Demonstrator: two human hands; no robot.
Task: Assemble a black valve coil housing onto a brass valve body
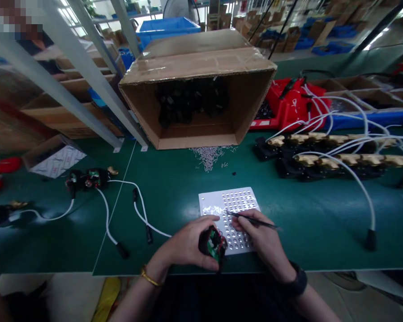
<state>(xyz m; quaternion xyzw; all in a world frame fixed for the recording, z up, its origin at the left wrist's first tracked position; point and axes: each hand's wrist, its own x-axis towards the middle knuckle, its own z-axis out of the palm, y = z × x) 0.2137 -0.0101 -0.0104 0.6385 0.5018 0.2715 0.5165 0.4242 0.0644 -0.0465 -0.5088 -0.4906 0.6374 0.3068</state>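
Observation:
My left hand (pixel 191 243) is closed around a black housing with a green circuit board (pixel 215 245) and red wires showing inside it. Between the fingers of my right hand (pixel 260 235) is a pair of black tweezers (pixel 251 219), pointing left. The tweezer tips are over a white sheet (pixel 210 201) that carries rows of small round silvery pieces. Whether the tips pinch one of them is too small to tell. The sheet lies on the green table, partly covered by both hands and the housing.
A cardboard box (pixel 198 58) with black parts inside lies open towards me, small pins (pixel 208 156) spilled before it. Brass-and-black assemblies (pixel 339 158) with white cables lie right, near a red bin (pixel 289 107). Wired housings (pixel 92 178) lie left, beside metal posts (pixel 97 80).

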